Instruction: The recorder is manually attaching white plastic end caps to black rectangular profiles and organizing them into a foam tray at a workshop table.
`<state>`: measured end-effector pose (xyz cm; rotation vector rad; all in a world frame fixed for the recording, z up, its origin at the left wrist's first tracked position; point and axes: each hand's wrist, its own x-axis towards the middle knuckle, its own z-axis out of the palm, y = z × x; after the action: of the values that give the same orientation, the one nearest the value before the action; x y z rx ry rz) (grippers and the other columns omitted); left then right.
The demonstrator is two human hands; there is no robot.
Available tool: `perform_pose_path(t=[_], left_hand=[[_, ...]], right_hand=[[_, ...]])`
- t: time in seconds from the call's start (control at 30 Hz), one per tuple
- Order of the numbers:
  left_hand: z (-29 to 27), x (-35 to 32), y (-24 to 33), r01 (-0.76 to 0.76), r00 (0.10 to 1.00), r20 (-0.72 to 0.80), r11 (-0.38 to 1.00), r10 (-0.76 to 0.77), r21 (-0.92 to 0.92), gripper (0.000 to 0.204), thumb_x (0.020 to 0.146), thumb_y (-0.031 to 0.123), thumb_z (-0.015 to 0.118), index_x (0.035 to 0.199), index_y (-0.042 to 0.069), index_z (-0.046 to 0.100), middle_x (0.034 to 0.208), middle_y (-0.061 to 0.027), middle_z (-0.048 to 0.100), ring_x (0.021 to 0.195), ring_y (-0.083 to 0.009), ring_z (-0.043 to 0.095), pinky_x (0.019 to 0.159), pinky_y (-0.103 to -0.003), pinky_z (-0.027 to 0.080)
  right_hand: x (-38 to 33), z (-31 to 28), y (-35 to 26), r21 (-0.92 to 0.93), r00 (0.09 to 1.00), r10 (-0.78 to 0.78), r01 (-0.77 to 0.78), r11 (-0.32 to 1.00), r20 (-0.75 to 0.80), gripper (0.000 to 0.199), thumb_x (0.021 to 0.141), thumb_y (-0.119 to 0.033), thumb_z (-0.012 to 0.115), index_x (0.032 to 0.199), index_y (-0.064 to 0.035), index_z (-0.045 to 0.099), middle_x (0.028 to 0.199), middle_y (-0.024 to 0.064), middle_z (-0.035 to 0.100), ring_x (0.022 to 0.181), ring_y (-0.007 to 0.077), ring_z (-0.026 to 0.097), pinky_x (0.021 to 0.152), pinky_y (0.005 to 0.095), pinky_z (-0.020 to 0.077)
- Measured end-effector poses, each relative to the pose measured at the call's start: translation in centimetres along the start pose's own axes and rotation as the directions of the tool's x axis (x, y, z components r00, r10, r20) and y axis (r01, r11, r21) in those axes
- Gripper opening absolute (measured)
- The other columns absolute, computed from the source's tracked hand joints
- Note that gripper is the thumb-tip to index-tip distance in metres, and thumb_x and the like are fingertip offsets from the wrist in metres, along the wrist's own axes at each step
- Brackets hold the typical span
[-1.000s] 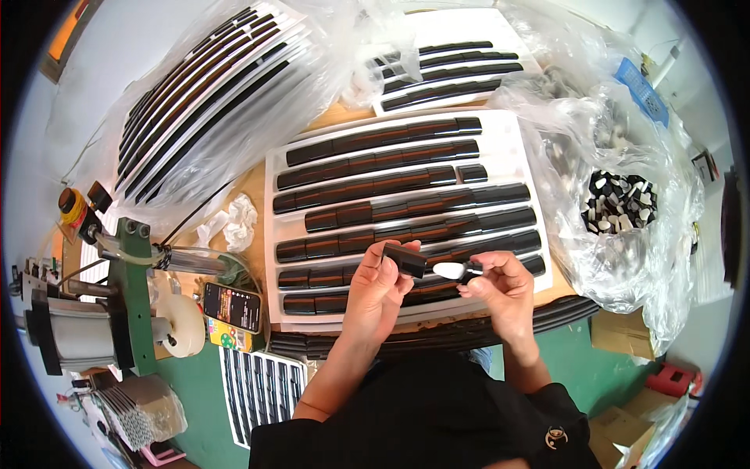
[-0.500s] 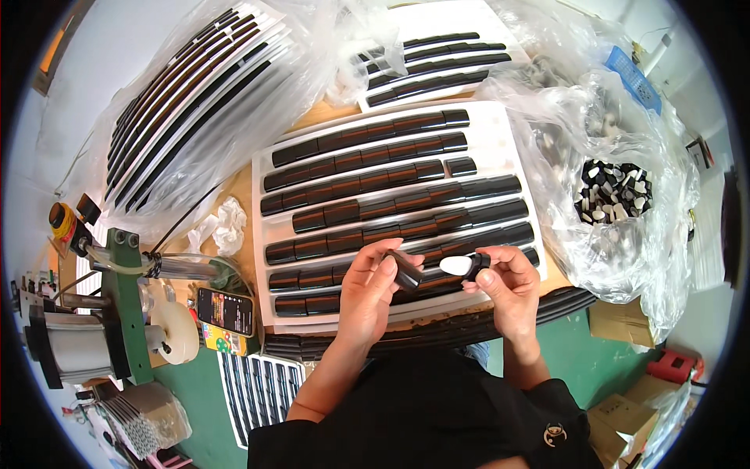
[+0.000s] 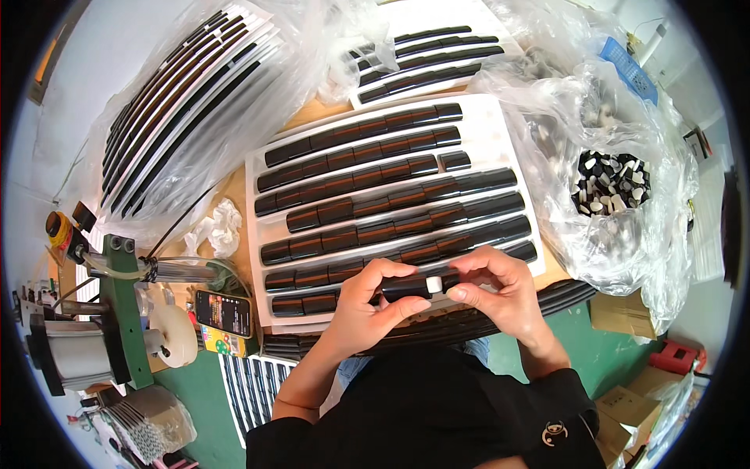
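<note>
My left hand (image 3: 367,303) grips a short glossy black tube-shaped part (image 3: 403,288) at its left side. My right hand (image 3: 500,289) pinches the part's right end, where a small white cap piece (image 3: 434,284) sits against it. Both hands hover over the near edge of a white tray (image 3: 500,129) that holds several rows of the same dark glossy parts (image 3: 367,205) laid end to end.
A clear bag of small black and white pieces (image 3: 613,184) lies at the right. More trays of dark parts in plastic wrap (image 3: 180,102) lie at the left and at the back (image 3: 426,47). A phone (image 3: 223,313), a green-framed machine (image 3: 117,313) and a tape roll (image 3: 176,336) stand at the left.
The two hands have come closer together. The white piece that my right hand held apart from the black part now sits at the part's right end.
</note>
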<state>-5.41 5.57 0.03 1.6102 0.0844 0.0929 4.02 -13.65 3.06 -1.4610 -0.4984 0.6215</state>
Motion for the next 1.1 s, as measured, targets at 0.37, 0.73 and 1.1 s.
perform_pose_path(t=[0.37,0.73,1.1], left_hand=[[1.3,0.4,-0.1,-0.297,0.944,-0.065,0.918,0.324,0.265,0.013,0.089,0.01,0.056,0.091,-0.002,0.052,0.072,-0.0105,0.06,0.055,-0.0154,0.056,0.05,-0.024,0.043],[2.5,0.3,0.3,-0.23,0.94,-0.161,0.906,0.302,0.356,0.013,0.091,0.008,0.051,0.082,-0.001,0.052,0.06,-0.0109,0.056,0.046,-0.019,0.052,0.045,-0.028,0.04],[3.0,0.2,0.6,-0.25,0.933,-0.155,0.893,0.326,0.375,0.016,0.092,0.008,0.048,0.079,-0.001,0.049,0.057,-0.0092,0.052,0.045,-0.0173,0.05,0.045,-0.028,0.04]], right_hand=[[0.4,0.5,2.0,0.229,0.983,0.151,-0.173,0.958,0.108,0.024,0.079,0.003,0.065,0.102,0.0032,0.058,0.092,0.0062,0.06,0.081,0.0104,0.06,0.073,0.0247,0.053],[0.4,0.7,3.3,0.378,0.97,0.168,-0.223,0.898,0.174,0.019,0.083,-0.004,0.065,0.099,-0.0007,0.056,0.084,0.0035,0.061,0.075,0.009,0.06,0.068,0.0226,0.0505],[0.2,1.4,2.5,0.333,0.978,0.179,-0.205,0.92,0.108,0.014,0.082,0.0,0.064,0.096,0.0024,0.059,0.081,0.0047,0.061,0.072,0.0092,0.06,0.062,0.0222,0.0517]])
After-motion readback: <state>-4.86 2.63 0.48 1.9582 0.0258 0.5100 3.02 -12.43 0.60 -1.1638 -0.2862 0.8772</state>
